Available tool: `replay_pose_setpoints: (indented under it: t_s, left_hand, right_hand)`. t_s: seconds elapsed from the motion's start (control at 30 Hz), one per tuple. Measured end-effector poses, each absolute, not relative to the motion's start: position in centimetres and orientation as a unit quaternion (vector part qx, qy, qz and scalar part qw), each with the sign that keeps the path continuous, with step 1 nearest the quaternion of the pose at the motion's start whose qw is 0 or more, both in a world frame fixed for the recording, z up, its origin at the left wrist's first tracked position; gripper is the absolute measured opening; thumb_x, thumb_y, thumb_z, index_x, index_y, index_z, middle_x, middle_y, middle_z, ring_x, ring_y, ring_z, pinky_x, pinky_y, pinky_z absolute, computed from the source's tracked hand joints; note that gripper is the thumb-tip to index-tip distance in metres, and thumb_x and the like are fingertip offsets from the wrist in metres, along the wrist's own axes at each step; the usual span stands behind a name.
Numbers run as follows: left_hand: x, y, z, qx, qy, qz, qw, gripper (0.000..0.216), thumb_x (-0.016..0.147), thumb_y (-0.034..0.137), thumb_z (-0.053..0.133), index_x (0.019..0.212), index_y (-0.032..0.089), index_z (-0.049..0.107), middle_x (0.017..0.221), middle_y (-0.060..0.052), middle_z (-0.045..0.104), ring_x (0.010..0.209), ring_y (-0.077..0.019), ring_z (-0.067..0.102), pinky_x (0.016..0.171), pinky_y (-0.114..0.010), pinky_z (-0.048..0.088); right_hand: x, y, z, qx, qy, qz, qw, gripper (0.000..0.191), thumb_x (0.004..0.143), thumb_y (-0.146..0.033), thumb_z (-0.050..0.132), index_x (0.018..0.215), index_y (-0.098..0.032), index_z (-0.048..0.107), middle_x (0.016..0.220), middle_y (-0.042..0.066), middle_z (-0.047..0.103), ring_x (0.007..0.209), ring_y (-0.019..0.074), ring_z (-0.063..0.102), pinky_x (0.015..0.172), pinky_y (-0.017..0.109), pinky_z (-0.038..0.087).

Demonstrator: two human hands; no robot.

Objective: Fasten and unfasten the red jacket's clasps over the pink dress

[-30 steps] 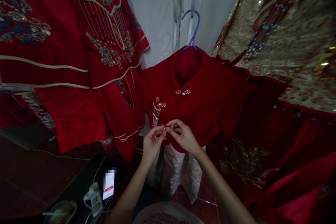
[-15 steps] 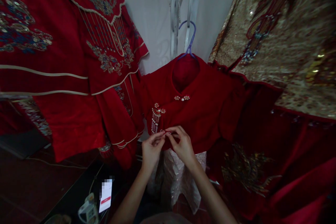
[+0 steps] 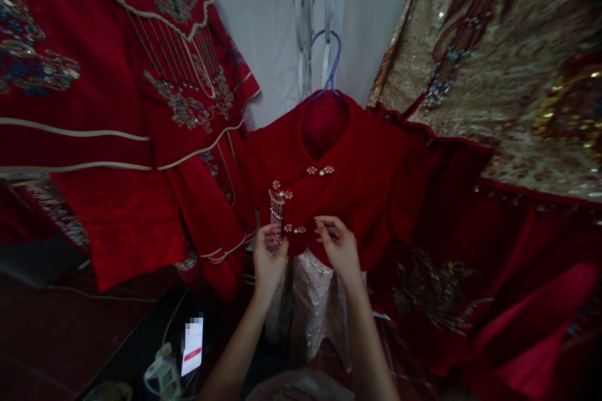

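Note:
A short red jacket point(image 3: 360, 182) hangs from a purple hanger point(image 3: 335, 62) in front of me. One beaded frog button point(image 3: 320, 171) joins its collar, and a lower one point(image 3: 295, 229) lies between my hands, its two halves together. On the jacket's left side hangs a beaded tassel point(image 3: 277, 207). My left hand point(image 3: 269, 260) is at the tassel's lower end, fingers apart, gripping nothing. My right hand point(image 3: 339, 245) is by the jacket front, right of the lower button, with loosely bent fingers and nothing held. Below the jacket shows a pale shiny cloth point(image 3: 310, 288).
Red embroidered garments point(image 3: 188, 138) hang close on the left. A gold sequined garment point(image 3: 446, 88) and dark red cloth point(image 3: 446, 213) hang on the right. Lower left, a lit phone point(image 3: 192, 348) and a white power strip point(image 3: 162, 373) lie on a dark surface. Behind is a metal rack point(image 3: 303, 25).
My hands have let go of the lower frog button and moved apart, left hand to the left, right hand to the right. That button is now uncovered. The view has shifted slightly.

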State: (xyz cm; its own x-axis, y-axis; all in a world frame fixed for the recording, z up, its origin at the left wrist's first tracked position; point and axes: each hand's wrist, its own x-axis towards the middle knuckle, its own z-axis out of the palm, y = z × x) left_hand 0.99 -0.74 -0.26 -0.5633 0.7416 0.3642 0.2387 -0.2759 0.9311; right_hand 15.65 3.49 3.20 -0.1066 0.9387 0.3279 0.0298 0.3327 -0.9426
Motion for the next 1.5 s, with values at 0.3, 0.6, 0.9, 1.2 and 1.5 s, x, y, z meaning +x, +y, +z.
replay_pose_setpoints:
  t_s: [0.3,0.6,0.9,1.2,1.5]
  left_hand:
    - [1.3,-1.2,0.1,0.567,0.591,0.565,0.099,0.028,0.080,0.022,0.056,0.108,0.024,0.059,0.103,-0.006,0.057,0.087,-0.0169,0.058,0.073,-0.030,0.051]
    - [0.9,-0.6,-0.3,0.617,0.584,0.528,0.022,0.012,0.085,0.026,0.053,0.094,0.022,0.060,0.094,-0.005,0.060,0.091,-0.0189,0.057,0.084,-0.035,0.048]
    - [0.5,-1.7,-0.4,0.565,0.559,0.597,0.105,0.013,0.085,0.031,0.055,0.090,0.019,0.059,0.087,-0.003,0.063,0.083,-0.0142,0.061,0.080,-0.028,0.048]
    - [-0.3,1.3,4.5,0.410,0.463,0.722,0.310,0.028,0.077,0.038,0.064,0.095,0.016,0.064,0.087,-0.004,0.068,0.075,-0.0113,0.062,0.071,-0.023,0.049]
    - [-2.0,3.9,7.1,0.346,0.349,0.737,0.465,0.029,0.067,0.032,0.074,0.090,0.014,0.070,0.097,-0.008,0.071,0.079,-0.0107,0.065,0.074,-0.022,0.049]
  right_hand:
    - [16.5,2.4,3.1,-0.407,-0.661,0.362,0.516,0.024,0.084,-0.036,0.055,0.101,-0.020,0.062,0.103,0.008,0.062,0.090,0.0178,0.061,0.070,0.029,0.055]
    - [13.8,3.1,0.1,-0.340,-0.614,0.466,0.538,0.026,0.082,-0.032,0.057,0.104,-0.020,0.051,0.110,0.009,0.058,0.098,0.0166,0.060,0.091,0.035,0.048]
    - [13.0,2.5,0.3,-0.336,-0.596,0.505,0.526,0.026,0.076,-0.034,0.066,0.095,-0.018,0.058,0.085,0.003,0.063,0.081,0.0140,0.061,0.078,0.028,0.050]
    - [15.8,1.0,3.1,-0.279,-0.590,0.611,0.448,0.027,0.067,-0.032,0.074,0.088,-0.017,0.064,0.081,0.003,0.068,0.077,0.0131,0.064,0.077,0.027,0.051]
    - [16.1,0.0,4.5,-0.276,-0.608,0.607,0.431,0.026,0.067,-0.033,0.074,0.086,-0.018,0.065,0.079,0.003,0.069,0.076,0.0134,0.064,0.075,0.027,0.052]
